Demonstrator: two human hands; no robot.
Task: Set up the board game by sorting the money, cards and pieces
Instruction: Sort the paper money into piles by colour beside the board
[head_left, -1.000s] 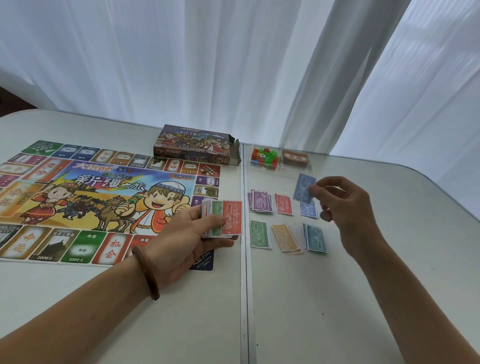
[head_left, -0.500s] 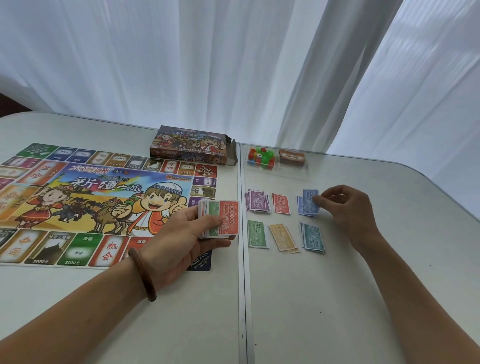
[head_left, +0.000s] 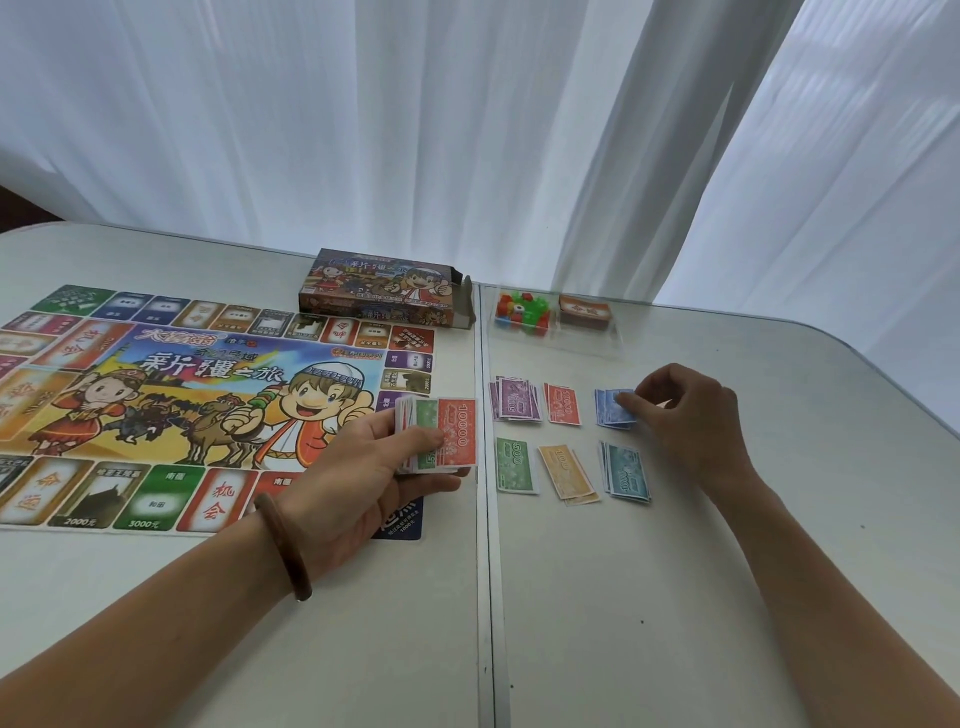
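My left hand (head_left: 363, 478) grips a fanned stack of play money (head_left: 441, 436), a red 10000 note on top, over the right edge of the game board (head_left: 156, 395). My right hand (head_left: 685, 410) rests its fingertips on the blue note pile (head_left: 610, 410). Other sorted piles lie on the table: purple (head_left: 514, 400), red (head_left: 562, 404), green 500 (head_left: 514, 465), orange (head_left: 566, 470) and teal (head_left: 626, 470).
The open game box (head_left: 384, 288) stands behind the board. A clear tray (head_left: 613, 338) at the back holds coloured plastic pieces (head_left: 522, 306) and a brown card deck (head_left: 584, 312). A seam (head_left: 484, 571) splits the white table; curtains hang behind.
My right hand carried a blue note down from the air and set it on the blue pile. The left hand kept holding its stack almost still.
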